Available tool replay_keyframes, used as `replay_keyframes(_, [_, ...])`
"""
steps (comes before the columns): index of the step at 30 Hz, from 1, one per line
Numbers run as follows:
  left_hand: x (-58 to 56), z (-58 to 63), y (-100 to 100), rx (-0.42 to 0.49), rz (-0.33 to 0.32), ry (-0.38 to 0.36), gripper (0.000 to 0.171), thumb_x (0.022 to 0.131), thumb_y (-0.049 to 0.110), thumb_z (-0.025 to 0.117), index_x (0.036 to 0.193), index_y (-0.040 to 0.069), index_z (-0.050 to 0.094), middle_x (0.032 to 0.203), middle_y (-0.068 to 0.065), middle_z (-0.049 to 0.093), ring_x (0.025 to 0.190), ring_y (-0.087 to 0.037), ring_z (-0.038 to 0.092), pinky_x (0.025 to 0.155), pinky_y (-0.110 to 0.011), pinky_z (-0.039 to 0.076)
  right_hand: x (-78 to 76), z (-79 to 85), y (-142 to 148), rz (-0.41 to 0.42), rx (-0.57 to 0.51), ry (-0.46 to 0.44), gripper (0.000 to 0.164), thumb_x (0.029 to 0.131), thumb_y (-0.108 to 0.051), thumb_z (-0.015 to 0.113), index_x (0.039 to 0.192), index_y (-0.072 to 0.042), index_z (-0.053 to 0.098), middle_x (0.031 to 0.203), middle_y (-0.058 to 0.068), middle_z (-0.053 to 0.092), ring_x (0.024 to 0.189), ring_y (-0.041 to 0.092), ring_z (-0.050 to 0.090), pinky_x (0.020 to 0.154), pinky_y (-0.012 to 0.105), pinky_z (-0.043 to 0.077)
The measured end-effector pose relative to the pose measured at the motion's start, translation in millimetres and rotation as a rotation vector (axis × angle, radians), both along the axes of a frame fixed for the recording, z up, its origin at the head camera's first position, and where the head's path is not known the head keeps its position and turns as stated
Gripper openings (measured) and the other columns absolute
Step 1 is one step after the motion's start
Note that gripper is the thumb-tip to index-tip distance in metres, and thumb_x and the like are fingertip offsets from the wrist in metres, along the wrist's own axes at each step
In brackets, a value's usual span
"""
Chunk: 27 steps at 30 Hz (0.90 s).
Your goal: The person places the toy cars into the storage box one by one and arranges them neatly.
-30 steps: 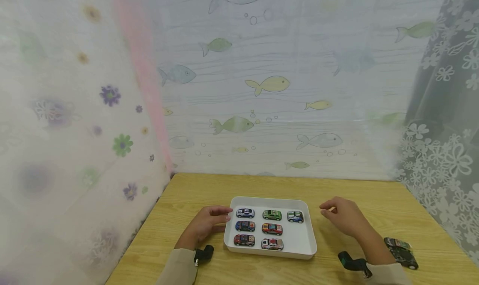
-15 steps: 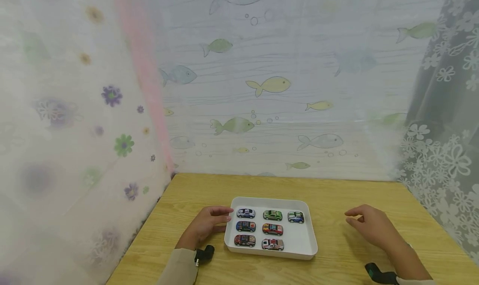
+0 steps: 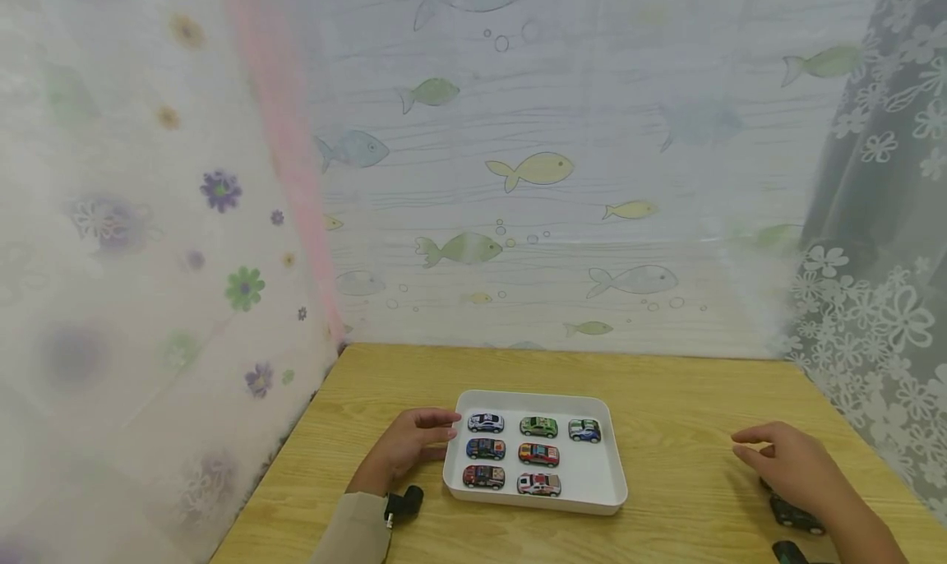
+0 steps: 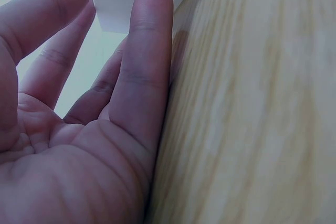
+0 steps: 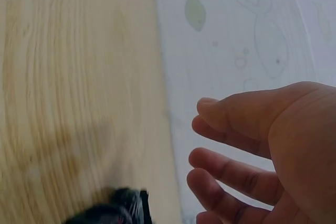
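Note:
A white tray (image 3: 592,498) holds several small toy cars in columns. Three stand in the left column, with a red-and-blue car (image 3: 484,477) nearest me. Three more fill the middle column, including a green car (image 3: 538,427). A single white, green and blue car (image 3: 584,431) sits at the upper right. My left hand (image 3: 414,442) rests on its side on the table, its fairly straight fingers (image 4: 149,30) at the tray's left wall. Over the table's right side hovers my right hand (image 3: 795,464), fingers loosely bent, holding nothing. Beneath it lies a dark toy car (image 3: 799,518), partly hidden.
The wooden table (image 3: 666,383) meets a fish-print curtain (image 3: 533,301) at the back. A flower-print curtain (image 3: 185,367) hangs on the left, a grey lace one (image 3: 880,301) on the right. A black wrist device (image 3: 404,502) sits at my left cuff.
My right hand has moved from beside the tray rightward and nearer to me, over the dark toy car. The left hand, tray and cars in it have stayed put.

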<state>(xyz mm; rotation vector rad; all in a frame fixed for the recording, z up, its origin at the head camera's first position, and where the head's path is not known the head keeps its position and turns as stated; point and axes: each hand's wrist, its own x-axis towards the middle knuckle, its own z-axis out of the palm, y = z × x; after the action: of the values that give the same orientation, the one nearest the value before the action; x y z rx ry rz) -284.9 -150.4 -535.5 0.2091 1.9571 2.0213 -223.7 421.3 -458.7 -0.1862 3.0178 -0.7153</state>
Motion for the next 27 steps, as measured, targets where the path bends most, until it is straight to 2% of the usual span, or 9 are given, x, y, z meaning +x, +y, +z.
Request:
replay_keyframes(7, [1.7, 1.7, 1.0, -0.009, -0.002, -0.001, 0.043, 0.086, 0.017, 0.071, 0.125, 0.003, 0.061, 0.128, -0.014, 0.058, 0.11, -0.025, 0.061, 0.086, -0.042, 0.056, 5.7, -0.4, 21.6, -0.039, 0.009, -0.091, 0.056, 0.089, -0.052, 0.058, 0.117, -0.005, 0.066, 0.122, 0.029, 0.057, 0.09, 0.032, 0.065, 0.061, 0.043, 0.054])
replay_keyframes(14, [2.0, 0.8, 1.1, -0.014, 0.004, 0.0, 0.043, 0.086, 0.018, 0.072, 0.124, 0.003, 0.061, 0.128, -0.014, 0.058, 0.11, -0.025, 0.061, 0.086, -0.042, 0.056, 12.8, -4.3, 34.2, -0.086, 0.035, -0.11, 0.064, 0.09, -0.057, 0.054, 0.116, 0.001, 0.065, 0.115, 0.026, 0.063, 0.087, 0.033, 0.066, 0.06, 0.044, 0.054])
replay_keyframes(20, [1.9, 1.8, 0.8, -0.024, 0.008, -0.003, 0.04, 0.087, 0.017, 0.07, 0.124, 0.005, 0.062, 0.13, -0.013, 0.057, 0.112, -0.025, 0.06, 0.087, -0.041, 0.056, 15.1, -9.0, 43.6, -0.09, 0.028, -0.171, 0.07, 0.088, -0.059, 0.055, 0.118, 0.005, 0.062, 0.114, 0.029, 0.061, 0.086, 0.034, 0.066, 0.063, 0.045, 0.054])
replay_keyframes(27, [1.0, 0.2, 0.3, -0.018, 0.007, 0.0, 0.04, 0.087, 0.016, 0.07, 0.124, 0.004, 0.062, 0.129, -0.014, 0.057, 0.111, -0.024, 0.06, 0.086, -0.042, 0.056, 13.9, -14.4, 47.1, -0.084, 0.038, -0.189, 0.074, 0.085, -0.061, 0.057, 0.118, 0.005, 0.062, 0.109, 0.029, 0.062, 0.085, 0.034, 0.065, 0.063, 0.045, 0.053])
